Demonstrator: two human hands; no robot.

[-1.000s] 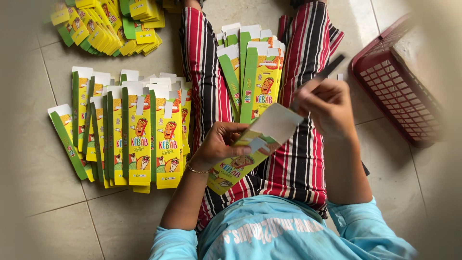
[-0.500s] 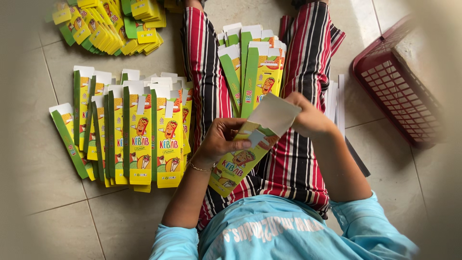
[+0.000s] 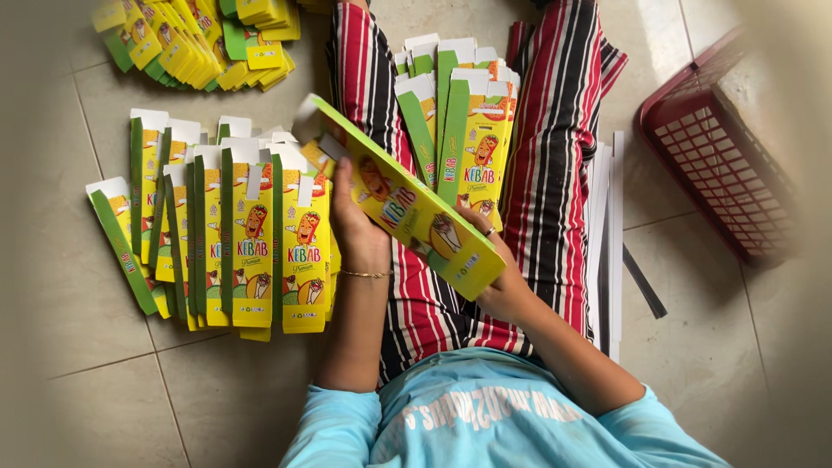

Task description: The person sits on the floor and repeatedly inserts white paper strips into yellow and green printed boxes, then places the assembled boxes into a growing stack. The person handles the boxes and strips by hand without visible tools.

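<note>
Both hands grip one flattened yellow-green carton (image 3: pixel 407 208) tilted over the striped lap; the left hand (image 3: pixel 360 230) clasps its near left edge, the right hand (image 3: pixel 498 282) its lower end; more flat cartons (image 3: pixel 251 243) lie on the tiled floor (image 3: pixel 78 347) beside the left knee.

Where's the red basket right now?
In the head view the red basket sits on the tiled floor at the far right, beyond the person's striped trouser leg and the white strips beside it, away from both hands.
</note>
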